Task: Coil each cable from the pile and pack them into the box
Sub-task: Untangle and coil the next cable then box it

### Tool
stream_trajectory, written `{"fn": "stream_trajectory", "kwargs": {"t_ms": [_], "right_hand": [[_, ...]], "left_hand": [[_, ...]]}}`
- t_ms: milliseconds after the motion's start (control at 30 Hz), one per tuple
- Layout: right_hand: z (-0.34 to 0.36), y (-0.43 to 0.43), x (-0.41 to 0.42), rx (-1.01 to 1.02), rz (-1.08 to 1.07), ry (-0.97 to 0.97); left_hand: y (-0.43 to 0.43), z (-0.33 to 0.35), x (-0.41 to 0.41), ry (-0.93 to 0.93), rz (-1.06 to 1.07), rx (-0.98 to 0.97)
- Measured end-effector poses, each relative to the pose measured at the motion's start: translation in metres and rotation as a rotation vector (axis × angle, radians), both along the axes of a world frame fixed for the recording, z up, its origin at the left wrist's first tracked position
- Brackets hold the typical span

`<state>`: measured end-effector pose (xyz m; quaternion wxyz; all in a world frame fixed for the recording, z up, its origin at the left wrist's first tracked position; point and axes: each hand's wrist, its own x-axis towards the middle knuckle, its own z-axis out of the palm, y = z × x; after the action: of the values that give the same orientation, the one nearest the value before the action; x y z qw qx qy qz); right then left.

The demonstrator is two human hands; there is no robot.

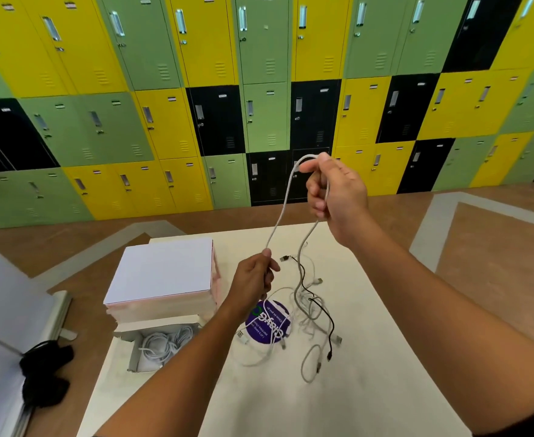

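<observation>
A white cable (283, 209) is stretched in the air between both hands. My right hand (335, 192) is raised high and pinches its looped top. My left hand (254, 282) is lower and grips the same cable's other strand. One strand hangs down into the pile of cables (311, 313), white ones and one black, tangled on the table. An open white box (161, 345) at the table's left front edge holds several coiled white cables.
A stack of white boxes (161, 275) stands behind the open box. A round purple sticker (269, 323) lies under the pile. The cream table (369, 357) stands on a brown floor, with coloured lockers (196, 121) behind. A black object (46, 373) lies at left.
</observation>
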<state>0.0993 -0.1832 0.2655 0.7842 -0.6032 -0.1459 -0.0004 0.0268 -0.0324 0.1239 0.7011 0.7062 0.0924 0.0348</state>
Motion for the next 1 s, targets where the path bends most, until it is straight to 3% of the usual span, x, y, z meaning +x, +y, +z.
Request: {"fn": "stream_trajectory", "kwargs": {"t_ms": [200,333,467,567,667,800,900,933,1000], "right_hand": [[-0.006,0.017,-0.01,0.116,0.064,0.096],[-0.01,0.016,-0.005,0.013,-0.073,-0.008],[-0.029,-0.002,0.006,-0.05,-0.162,0.099],[-0.056,-0.008,0.004,-0.259,-0.116,0.241],[-0.093,-0.016,-0.006,-0.45,0.115,0.346],[-0.128,-0.022,-0.027,-0.918,0.522,0.207],[-0.133,-0.013,-0.027,-1.147,0.336,0.091],[-0.13,-0.012,-0.024,-1.115,0.274,0.124],[-0.12,-0.01,-0.017,-0.84,0.251,0.283]], "left_hand": [[-0.021,0.01,-0.004,0.01,-0.253,0.033],[-0.022,0.015,-0.006,0.112,-0.351,-0.292],[-0.014,0.017,-0.003,-0.047,-0.294,-0.113],[-0.011,0.022,0.008,-0.065,-0.153,-0.032],[-0.008,0.035,0.021,-0.108,0.005,-0.074],[-0.005,0.047,0.031,-0.136,0.049,-0.163],[-0.01,0.046,0.03,-0.16,0.017,-0.135],[-0.011,0.044,0.03,-0.174,0.022,-0.128],[-0.01,0.039,0.028,-0.187,0.029,-0.086]]}}
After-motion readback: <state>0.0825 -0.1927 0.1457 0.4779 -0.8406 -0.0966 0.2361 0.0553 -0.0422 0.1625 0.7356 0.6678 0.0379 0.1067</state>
